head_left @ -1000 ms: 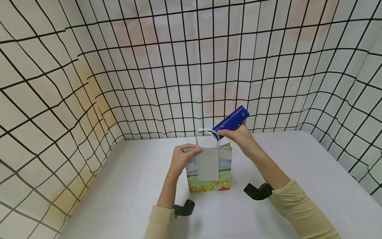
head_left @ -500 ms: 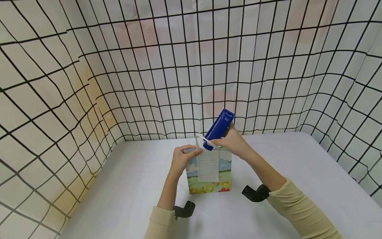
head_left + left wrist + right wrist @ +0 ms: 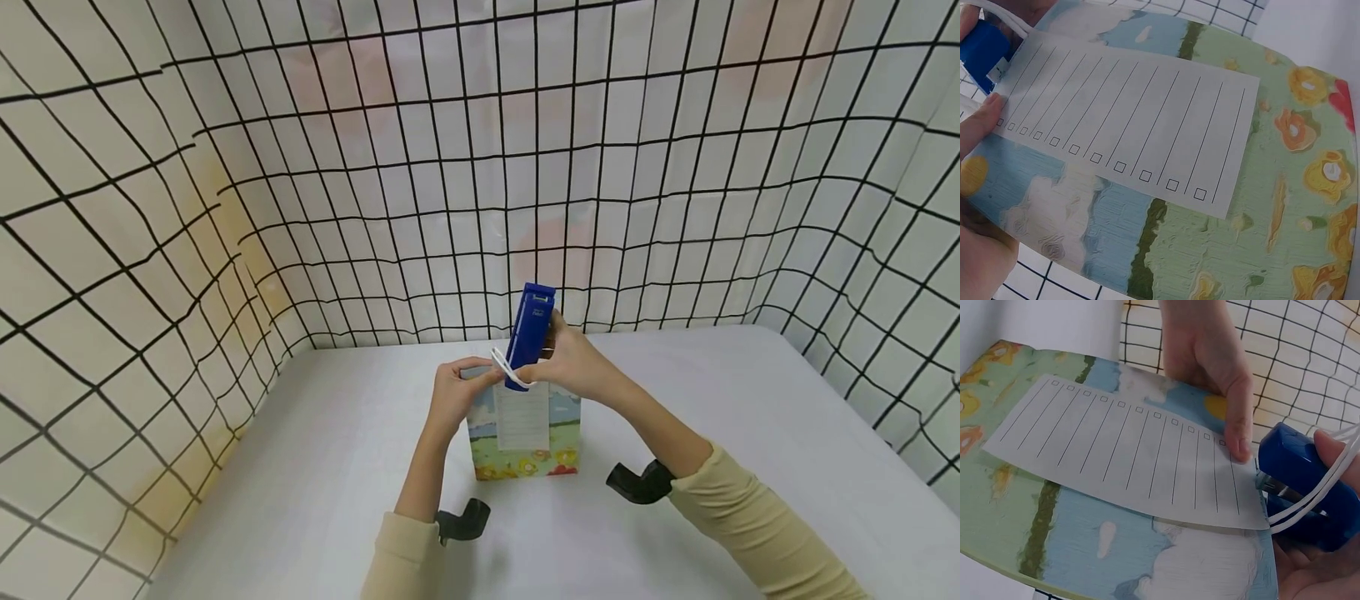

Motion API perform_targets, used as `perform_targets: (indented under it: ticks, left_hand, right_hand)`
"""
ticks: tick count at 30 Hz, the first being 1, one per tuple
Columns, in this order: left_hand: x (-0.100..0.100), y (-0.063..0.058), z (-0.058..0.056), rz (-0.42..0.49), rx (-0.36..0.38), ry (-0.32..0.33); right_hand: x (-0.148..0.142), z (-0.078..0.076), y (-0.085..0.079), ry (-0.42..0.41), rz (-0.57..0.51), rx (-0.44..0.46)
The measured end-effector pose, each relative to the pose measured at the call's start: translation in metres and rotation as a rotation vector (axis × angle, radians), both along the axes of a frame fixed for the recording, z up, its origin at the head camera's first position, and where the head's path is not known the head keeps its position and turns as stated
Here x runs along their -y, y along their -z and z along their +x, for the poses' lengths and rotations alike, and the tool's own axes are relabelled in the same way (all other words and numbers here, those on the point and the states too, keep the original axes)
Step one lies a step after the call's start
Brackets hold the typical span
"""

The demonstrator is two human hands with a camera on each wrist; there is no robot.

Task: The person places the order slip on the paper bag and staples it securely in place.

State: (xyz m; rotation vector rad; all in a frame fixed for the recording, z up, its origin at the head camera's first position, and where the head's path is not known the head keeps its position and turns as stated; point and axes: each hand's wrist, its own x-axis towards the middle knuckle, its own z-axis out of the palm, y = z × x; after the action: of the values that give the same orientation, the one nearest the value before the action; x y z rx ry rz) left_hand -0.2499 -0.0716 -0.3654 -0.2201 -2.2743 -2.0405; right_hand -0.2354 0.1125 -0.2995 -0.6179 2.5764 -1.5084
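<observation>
A paper gift bag (image 3: 566, 442) with a painted landscape of sky, meadow and flowers stands upright on the table. Against its front lies a white checklist sheet (image 3: 523, 427), ruled with lines and small boxes. My left hand (image 3: 452, 400) pinches the sheet and the bag's top edge at the left, thumb in front. In my right hand (image 3: 583, 367) I grip a blue stapler (image 3: 531, 323), tilted nose down at the bag's rim. The right wrist view has the stapler jaws parted right at the sheet's top edge. White cord handles (image 3: 1319, 490) pass across the stapler.
The bag stands on a white table (image 3: 337, 450). Behind and on both sides rises a white wall (image 3: 420, 192) with a black grid. Black wrist cameras (image 3: 463, 521) sit on both forearms.
My right hand has brought the stapler left and down to the bag's top edge, turning it more upright. The cord handle has been pushed down and leftward. My left hand keeps its pinch.
</observation>
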Motion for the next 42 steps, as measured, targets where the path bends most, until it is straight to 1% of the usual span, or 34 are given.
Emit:
perform_targets:
  ticks: [4, 9, 15, 20, 22, 26, 27, 29, 30, 35, 42]
  left_hand:
    - [-0.0002, 0.0003, -0.0014, -0.008, -0.01, -0.022]
    - [0.0001, 0.001, -0.0024, -0.025, -0.041, -0.035]
    - [-0.0011, 0.0014, -0.0018, -0.02, -0.022, -0.03]
    - [-0.0007, 0.0015, -0.0021, -0.011, -0.01, -0.009]
    - [-0.0009, -0.0046, 0.0029, -0.013, -0.009, 0.0]
    - [-0.0006, -0.0053, 0.0032, -0.016, -0.003, 0.0]
    - [-0.0006, -0.005, 0.0035, -0.017, -0.004, -0.006]
    - [-0.0002, 0.001, -0.0013, -0.016, -0.006, -0.013]
    - [-0.0003, 0.0015, -0.0012, -0.017, -0.012, -0.017]
    - [-0.0011, 0.0018, -0.001, -0.018, -0.032, -0.031]
    - [-0.002, 0.0016, 0.0002, -0.011, -0.022, -0.03]
  right_hand:
    - [0.0002, -0.0011, 0.0, -0.027, 0.025, -0.029]
    - [0.0003, -0.0023, -0.0006, -0.051, 0.08, -0.036]
    - [-0.0013, -0.0011, -0.0029, -0.045, 0.139, -0.028]
    - [-0.0026, 0.0, -0.0053, -0.051, 0.157, -0.034]
    - [-0.0028, -0.0003, -0.0057, -0.053, 0.163, -0.044]
    - [-0.0031, -0.0013, -0.0061, -0.059, 0.169, -0.053]
    - [-0.0032, -0.0017, -0.006, -0.064, 0.167, -0.054]
    - [-0.0037, -0.0023, -0.0054, -0.073, 0.165, -0.053]
    - [-0.0039, -0.0027, -0.0048, -0.079, 0.162, -0.056]
    - [-0.0047, -0.0063, -0.0005, -0.096, 0.162, -0.083]
    - [-0.0056, -0.0083, 0.0022, -0.091, 0.168, -0.099]
